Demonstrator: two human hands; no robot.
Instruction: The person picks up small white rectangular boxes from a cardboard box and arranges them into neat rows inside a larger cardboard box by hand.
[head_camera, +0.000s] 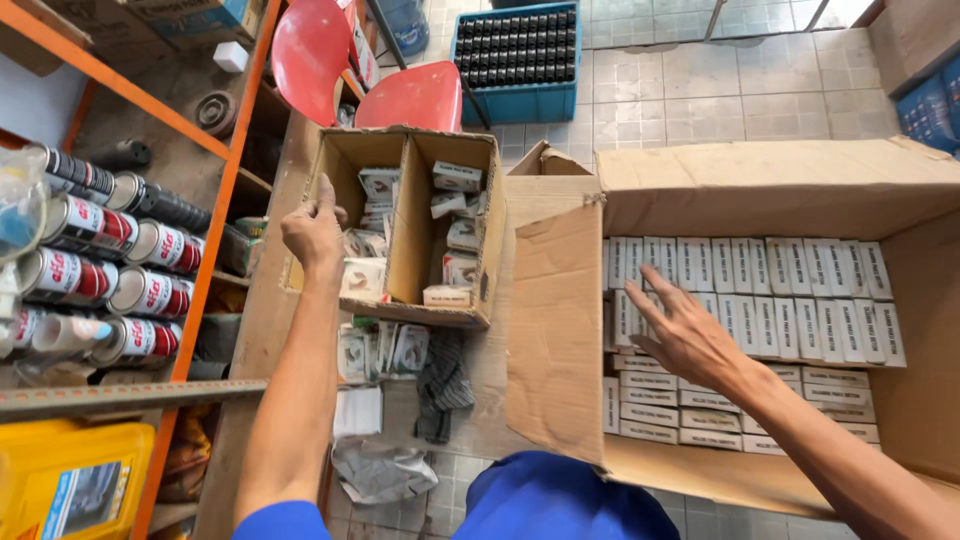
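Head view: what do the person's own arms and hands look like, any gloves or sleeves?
Both hands are bare: no gloves, rings, watch or bands on the left hand or the right hand. The forearms are uncovered. A short blue sleeve shows at the left upper arm; blue clothing also fills the lower middle of the picture.

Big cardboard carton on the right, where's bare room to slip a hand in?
In the large brown cardboard carton, the near corner past the right hand sits lower, with stacked white packets. The far rows of upright white packets are tightly packed.
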